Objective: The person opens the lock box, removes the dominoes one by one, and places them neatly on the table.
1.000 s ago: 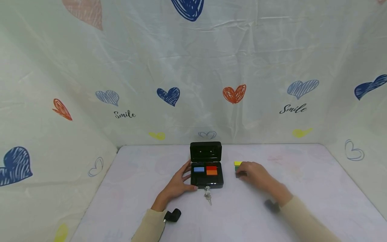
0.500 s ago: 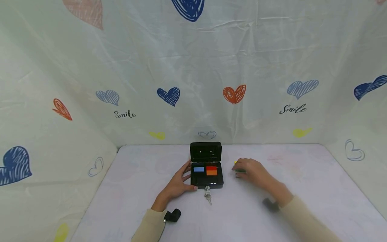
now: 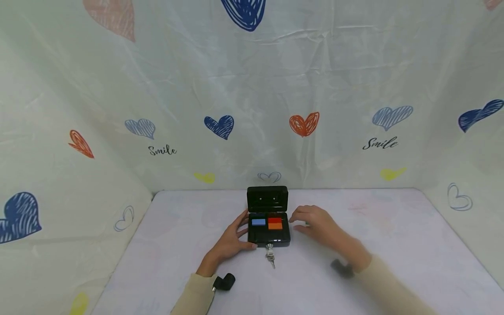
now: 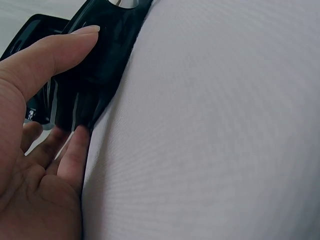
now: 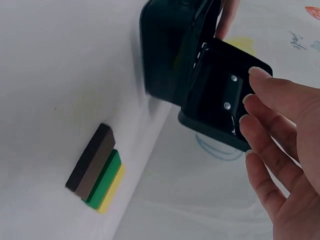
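Right hand (image 3: 318,225) now nearer black box (image 3: 267,236).

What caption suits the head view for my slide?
Left hand gripping an open black box with a blue block, red block and orange block inside; right hand beside it.

Glossy black box (image 3: 271,237), standing level and open, with lid (image 3: 267,199) swung up at the back and keys (image 3: 270,256) at the front. Inside, left, a light-blue block (image 3: 258,222); right, a red block (image 3: 274,220) touching an orange block (image 3: 274,226) in front. Outside, near but apart from the box, lying in a touching row: dark block (image 5: 94,162), green block (image 5: 104,181), yellow block (image 5: 112,191).
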Demonstrator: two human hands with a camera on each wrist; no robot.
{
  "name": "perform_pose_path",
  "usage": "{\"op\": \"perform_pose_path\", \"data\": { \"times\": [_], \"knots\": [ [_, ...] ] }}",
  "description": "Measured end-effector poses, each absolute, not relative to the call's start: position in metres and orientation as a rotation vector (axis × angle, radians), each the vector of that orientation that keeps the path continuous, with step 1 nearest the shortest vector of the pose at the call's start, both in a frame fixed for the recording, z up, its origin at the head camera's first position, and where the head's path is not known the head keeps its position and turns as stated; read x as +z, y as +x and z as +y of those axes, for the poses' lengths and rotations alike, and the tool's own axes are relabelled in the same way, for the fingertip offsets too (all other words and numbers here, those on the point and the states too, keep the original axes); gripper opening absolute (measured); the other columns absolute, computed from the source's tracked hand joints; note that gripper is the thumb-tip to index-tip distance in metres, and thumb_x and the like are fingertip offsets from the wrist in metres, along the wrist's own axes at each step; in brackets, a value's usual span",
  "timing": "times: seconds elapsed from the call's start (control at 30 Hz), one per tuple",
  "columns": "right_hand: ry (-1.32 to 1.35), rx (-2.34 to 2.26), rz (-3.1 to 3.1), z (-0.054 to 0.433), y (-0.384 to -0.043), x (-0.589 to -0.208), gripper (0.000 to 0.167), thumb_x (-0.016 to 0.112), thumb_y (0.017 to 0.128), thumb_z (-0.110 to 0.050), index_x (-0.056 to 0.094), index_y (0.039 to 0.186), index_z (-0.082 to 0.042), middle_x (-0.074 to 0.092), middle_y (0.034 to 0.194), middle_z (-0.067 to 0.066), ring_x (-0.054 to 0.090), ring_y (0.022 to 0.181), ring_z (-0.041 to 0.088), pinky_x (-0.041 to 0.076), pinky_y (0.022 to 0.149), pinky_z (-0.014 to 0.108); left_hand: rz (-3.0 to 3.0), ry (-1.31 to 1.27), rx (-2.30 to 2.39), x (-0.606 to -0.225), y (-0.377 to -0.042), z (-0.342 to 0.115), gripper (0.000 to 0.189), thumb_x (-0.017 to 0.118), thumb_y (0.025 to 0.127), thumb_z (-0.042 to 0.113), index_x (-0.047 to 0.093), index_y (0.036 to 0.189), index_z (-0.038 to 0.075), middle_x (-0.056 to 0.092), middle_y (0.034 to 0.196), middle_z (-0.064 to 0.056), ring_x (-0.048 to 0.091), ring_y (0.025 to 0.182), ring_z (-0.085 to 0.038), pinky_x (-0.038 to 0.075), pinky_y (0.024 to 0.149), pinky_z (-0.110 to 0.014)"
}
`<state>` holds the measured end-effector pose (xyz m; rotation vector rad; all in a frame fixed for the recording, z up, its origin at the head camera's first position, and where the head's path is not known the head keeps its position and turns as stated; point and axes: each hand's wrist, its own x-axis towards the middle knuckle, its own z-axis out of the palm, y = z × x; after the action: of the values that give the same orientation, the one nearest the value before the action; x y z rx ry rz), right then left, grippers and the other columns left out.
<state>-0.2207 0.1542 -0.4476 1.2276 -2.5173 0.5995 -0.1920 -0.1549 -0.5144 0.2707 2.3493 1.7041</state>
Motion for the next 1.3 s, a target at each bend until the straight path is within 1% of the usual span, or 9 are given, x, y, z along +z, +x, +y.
{"op": "perform_pose_path", "data": {
  "times": [0.23, 0.47, 0.67, 1.0, 1.3],
  "knots": [
    [1.257, 0.609, -2.521, 0.137, -0.221, -0.449, 0.027, 0.093, 0.078, -0.005, 0.081, 0.101, -0.011, 0.076, 0.099, -0.002, 0.071, 0.093, 0.017, 0.065, 0.087, 0.036, 2.346, 0.262, 1.699, -0.515, -0.192, -0.155, 0.113, 0.09, 0.081, 0.001, 0.02, 0.17, 0.012, 0.036, 0.165, -0.026, 0.048, 0.145, -0.049, 0.048, 0.117, -0.051],
    [1.273, 0.621, -2.52, 0.122, -0.223, -0.451, 0.024, 0.093, 0.079, -0.006, 0.081, 0.1, -0.011, 0.075, 0.099, -0.003, 0.071, 0.092, 0.016, 0.064, 0.087, 0.035, 2.343, 0.266, 1.699, -0.517, -0.192, -0.156, 0.113, 0.089, 0.082, 0.001, 0.02, 0.17, 0.013, 0.036, 0.165, -0.026, 0.047, 0.145, -0.049, 0.049, 0.116, -0.051],
    [1.288, 0.608, -2.573, 0.111, -0.225, -0.452, 0.023, 0.091, 0.082, -0.008, 0.081, 0.103, -0.011, 0.075, 0.099, -0.002, 0.069, 0.09, 0.016, 0.064, 0.087, 0.032, 2.339, 0.284, 1.701, -0.516, -0.192, -0.156, 0.113, 0.089, 0.082, 0.002, 0.02, 0.17, 0.012, 0.035, 0.165, -0.026, 0.047, 0.145, -0.049, 0.048, 0.117, -0.051],
    [1.291, 0.592, -2.588, 0.1, -0.232, -0.46, 0.021, 0.091, 0.084, -0.015, 0.08, 0.101, -0.01, 0.074, 0.101, 0.0, 0.068, 0.089, 0.016, 0.063, 0.085, 0.032, 2.321, 0.314, 1.724, -0.514, -0.193, -0.157, 0.113, 0.089, 0.082, 0.0, 0.019, 0.17, 0.01, 0.035, 0.165, -0.027, 0.046, 0.145, -0.05, 0.048, 0.117, -0.05],
    [1.266, 0.575, -2.656, 0.093, -0.234, -0.468, 0.019, 0.089, 0.086, -0.015, 0.081, 0.103, -0.01, 0.075, 0.1, 0.001, 0.067, 0.088, 0.017, 0.062, 0.084, 0.034, 2.317, 0.322, 1.727, -0.516, -0.193, -0.157, 0.113, 0.088, 0.082, 0.0, 0.019, 0.17, 0.01, 0.035, 0.165, -0.027, 0.046, 0.146, -0.05, 0.048, 0.117, -0.05]
  ]
}}
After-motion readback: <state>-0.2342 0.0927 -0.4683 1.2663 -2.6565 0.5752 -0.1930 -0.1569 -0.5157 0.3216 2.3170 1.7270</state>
